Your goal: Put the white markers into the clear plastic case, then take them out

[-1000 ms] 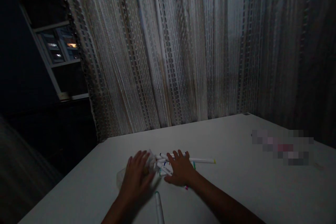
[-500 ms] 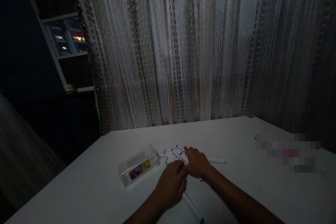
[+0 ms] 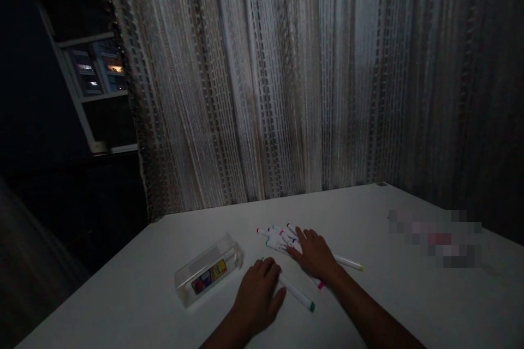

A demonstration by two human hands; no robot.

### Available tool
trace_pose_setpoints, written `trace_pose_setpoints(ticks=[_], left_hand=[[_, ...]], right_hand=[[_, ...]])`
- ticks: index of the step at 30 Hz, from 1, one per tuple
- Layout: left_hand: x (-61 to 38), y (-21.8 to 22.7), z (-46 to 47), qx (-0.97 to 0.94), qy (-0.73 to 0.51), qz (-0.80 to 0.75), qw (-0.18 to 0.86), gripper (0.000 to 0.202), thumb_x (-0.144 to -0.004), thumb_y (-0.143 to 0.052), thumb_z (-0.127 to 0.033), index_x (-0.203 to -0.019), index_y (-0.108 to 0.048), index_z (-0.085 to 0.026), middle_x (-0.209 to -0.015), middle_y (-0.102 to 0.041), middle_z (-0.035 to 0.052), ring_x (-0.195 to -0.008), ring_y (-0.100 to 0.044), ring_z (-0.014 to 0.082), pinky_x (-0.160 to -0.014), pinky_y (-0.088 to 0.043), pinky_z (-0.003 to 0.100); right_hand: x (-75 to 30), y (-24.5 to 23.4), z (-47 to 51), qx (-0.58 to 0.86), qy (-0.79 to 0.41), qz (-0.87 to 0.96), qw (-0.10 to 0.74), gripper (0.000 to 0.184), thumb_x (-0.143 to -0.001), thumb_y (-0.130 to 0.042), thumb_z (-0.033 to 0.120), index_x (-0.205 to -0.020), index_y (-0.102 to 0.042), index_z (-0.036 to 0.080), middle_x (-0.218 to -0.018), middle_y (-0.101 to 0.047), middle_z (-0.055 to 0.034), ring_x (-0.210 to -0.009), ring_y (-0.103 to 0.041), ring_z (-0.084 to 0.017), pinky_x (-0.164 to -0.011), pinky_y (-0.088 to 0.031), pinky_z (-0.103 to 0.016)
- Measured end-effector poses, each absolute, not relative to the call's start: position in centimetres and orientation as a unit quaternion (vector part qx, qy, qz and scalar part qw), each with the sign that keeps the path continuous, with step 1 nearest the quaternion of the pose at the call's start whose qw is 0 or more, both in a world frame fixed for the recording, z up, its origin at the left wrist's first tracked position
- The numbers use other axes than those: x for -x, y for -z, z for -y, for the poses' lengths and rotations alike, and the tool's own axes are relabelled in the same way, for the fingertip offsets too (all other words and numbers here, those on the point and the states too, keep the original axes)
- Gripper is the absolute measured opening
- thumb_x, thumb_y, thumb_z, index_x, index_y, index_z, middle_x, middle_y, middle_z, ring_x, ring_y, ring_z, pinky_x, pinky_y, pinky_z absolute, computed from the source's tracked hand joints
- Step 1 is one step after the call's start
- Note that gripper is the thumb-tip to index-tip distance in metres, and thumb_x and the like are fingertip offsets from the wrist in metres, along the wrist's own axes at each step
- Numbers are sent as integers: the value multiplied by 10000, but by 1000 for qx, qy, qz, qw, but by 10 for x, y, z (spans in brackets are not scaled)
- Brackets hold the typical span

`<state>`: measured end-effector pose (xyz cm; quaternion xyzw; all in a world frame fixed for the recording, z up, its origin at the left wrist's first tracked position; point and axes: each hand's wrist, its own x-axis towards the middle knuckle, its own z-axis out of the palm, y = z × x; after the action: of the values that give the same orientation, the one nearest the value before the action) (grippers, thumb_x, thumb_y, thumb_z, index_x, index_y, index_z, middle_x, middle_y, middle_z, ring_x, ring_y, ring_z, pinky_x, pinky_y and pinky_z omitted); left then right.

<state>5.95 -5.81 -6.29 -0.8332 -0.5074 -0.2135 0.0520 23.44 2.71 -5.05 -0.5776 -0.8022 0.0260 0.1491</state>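
My left hand (image 3: 257,297) lies palm down near the front edge of the white table (image 3: 380,212), with its fingers close together. It sits on one white marker (image 3: 295,293), and the green end of that marker sticks out past my fingers, toward the right. I can't tell if this hand is really gripping the marker or just resting on it. My right hand (image 3: 315,255) is a bit farther up the table, flat and open, with its fingers spread wide. Its fingertips (image 3: 301,237) touch a small pile of white markers (image 3: 276,237) near the middle of the table. Two more markers stick out from under this hand — a pink-capped marker (image 3: 319,283) by my wrist and a yellow-capped marker (image 3: 347,263) off to the right. So this is the step I am in: both hands are down on the markers, and neither hand has one up off the table. To the left of my left hand lies a clear plastic box (image 3: 208,271) with a colored label, on its side and well apart from the pile. Past the back edge of the table hangs a long string curtain (image 3: 266,92), and a dark window (image 3: 94,68) shows far off to the left.
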Motion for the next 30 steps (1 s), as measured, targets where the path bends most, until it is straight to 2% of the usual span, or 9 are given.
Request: trace_pose_setpoints(ticks=[3,6,9,14,17,19,22,26,30], left_hand=[[-55,71,48,835,216,504,48,400,-813,-457,-241,-1203,-452,-152,-1263,-452,127,-1127,-428,263,-947,-386,420],[-54,82,30,835,224,502,35,476,-811,-444,-218,-1277,-390,-137,-1325,-398,136,-1194,-380,253,-989,-354,413],[-55,86,20,837,244,489,32,532,-795,-444,-187,-1314,-342,-137,-1354,-361,141,-1222,-355,246,-993,-355,404],[-27,59,32,817,302,481,96,494,-772,-463,-190,-1262,-405,-180,-1348,-372,116,-1218,-354,251,-994,-334,441],[18,35,41,775,302,540,126,454,-765,-494,-264,-1209,-461,-175,-1280,-456,123,-1171,-409,278,-991,-310,482],[50,25,47,746,265,603,101,478,-734,-538,-315,-1176,-494,-141,-1240,-497,140,-1145,-439,292,-968,-339,453],[82,24,56,708,214,673,9,588,-718,-557,-355,-1236,-440,-102,-1242,-504,144,-1107,-483,281,-925,-384,402],[84,32,63,709,243,660,-57,568,-697,-559,-271,-1243,-443,-166,-1268,-495,73,-1137,-464,229,-944,-368,339],[69,36,62,748,274,600,-78,574,-644,-621,-253,-1203,-496,-206,-1242,-523,53,-1116,-481,235,-957,-360,339]], right_hand=[[-232,52,-24,525,-42,835,162,536,-856,-313,436,-1308,-377,156,-1340,-388,-152,-1252,-292,-292,-1009,-201,-442],[-232,52,-21,475,-69,860,175,462,-848,-356,363,-1259,-444,170,-1327,-407,-132,-1234,-334,-252,-1012,-239,-379],[-234,52,-20,449,-89,868,194,464,-795,-452,321,-1238,-462,182,-1325,-409,-113,-1222,-355,-226,-1006,-271,-343],[-236,54,-22,452,-67,862,221,482,-786,-469,371,-1219,-473,158,-1291,-434,-145,-1203,-370,-255,-998,-285,-397],[-232,52,-20,453,-43,859,234,449,-805,-445,359,-1197,-487,146,-1282,-440,-156,-1203,-361,-265,-1004,-270,-425],[-225,49,-17,431,-36,869,240,417,-809,-443,319,-1185,-495,149,-1282,-441,-145,-1203,-357,-259,-1009,-263,-415],[-205,45,-9,372,-48,898,230,377,-805,-439,247,-1159,-507,139,-1237,-483,-134,-1158,-402,-237,-1000,-274,-378],[-170,39,-2,318,-72,922,207,354,-822,-376,199,-1146,-511,147,-1173,-539,-110,-1097,-458,-206,-941,-327,-322],[-143,37,-1,354,-51,923,138,296,-760,-411,141,-990,-594,104,-1018,-607,-145,-949,-541,-223,-787,-402,-303]])
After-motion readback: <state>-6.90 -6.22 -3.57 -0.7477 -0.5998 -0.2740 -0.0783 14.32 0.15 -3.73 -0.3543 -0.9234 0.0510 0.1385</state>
